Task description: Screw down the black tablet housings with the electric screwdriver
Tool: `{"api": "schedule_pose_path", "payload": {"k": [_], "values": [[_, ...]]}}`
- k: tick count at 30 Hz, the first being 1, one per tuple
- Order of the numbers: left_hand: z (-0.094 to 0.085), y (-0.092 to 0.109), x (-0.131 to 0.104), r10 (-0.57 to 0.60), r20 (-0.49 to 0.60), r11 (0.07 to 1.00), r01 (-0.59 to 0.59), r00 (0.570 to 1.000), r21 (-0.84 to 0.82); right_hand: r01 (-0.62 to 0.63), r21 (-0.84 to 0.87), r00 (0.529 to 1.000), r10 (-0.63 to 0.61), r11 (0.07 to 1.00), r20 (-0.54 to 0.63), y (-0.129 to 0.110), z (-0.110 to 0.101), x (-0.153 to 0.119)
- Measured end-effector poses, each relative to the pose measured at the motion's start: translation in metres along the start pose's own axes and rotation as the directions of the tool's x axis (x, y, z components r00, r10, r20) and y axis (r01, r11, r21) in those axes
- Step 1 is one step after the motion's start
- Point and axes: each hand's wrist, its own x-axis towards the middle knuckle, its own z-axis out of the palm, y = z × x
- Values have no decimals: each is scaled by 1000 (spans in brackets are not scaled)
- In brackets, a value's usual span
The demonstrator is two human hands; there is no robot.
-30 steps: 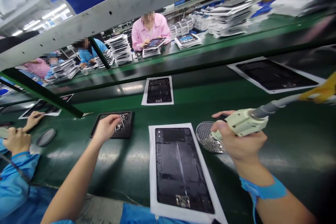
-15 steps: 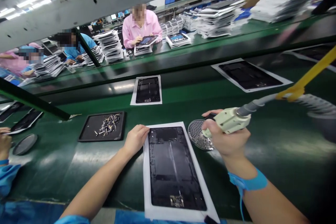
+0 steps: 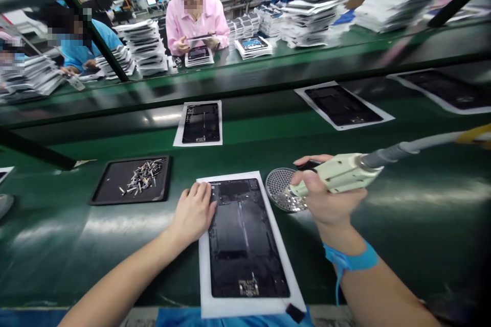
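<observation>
A black tablet back housing, with a small circuit board at its near end, lies on a white foam sheet before me. My left hand rests over the upper left edge of housing and sheet, fingers laid flat and thumb apart. My right hand is wrapped round a pale green electric screwdriver. Its front end points down and left over a round perforated metal dish holding small shiny pieces, probably screws. The screwdriver's tip cannot be made out.
A black tray of small loose parts sits left. Farther back lie more housings on sheets. The screwdriver's cord runs off right. Across the bench, a person in pink works among stacked sheets. A slanted green post stands left.
My left hand has gone from pinching the housing's upper left corner to lying flatter along its edge. The right hand stays over the dish with the screwdriver. The view has shifted.
</observation>
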Motion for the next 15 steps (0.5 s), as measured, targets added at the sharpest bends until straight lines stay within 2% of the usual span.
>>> {"api": "schedule_pose_path", "payload": {"k": [4, 6, 9, 15], "values": [[10, -15, 9, -63, -72, 987, 52, 995, -154, -1, 39, 1000, 1, 999, 7, 2, 1, 2], [17, -29, 18, -128, -121, 947, 85, 984, -308, -5, 20, 1000, 4, 1000, 8, 3, 2, 3], [22, -43, 26, -160, -121, 871, 83, 980, -484, -8, -18, 1000, 8, 1000, 5, 4, 5, 4], [23, -45, 24, -131, -116, 858, 54, 985, -510, -44, -12, 999, 44, 999, 12, 9, 7, 6]]}}
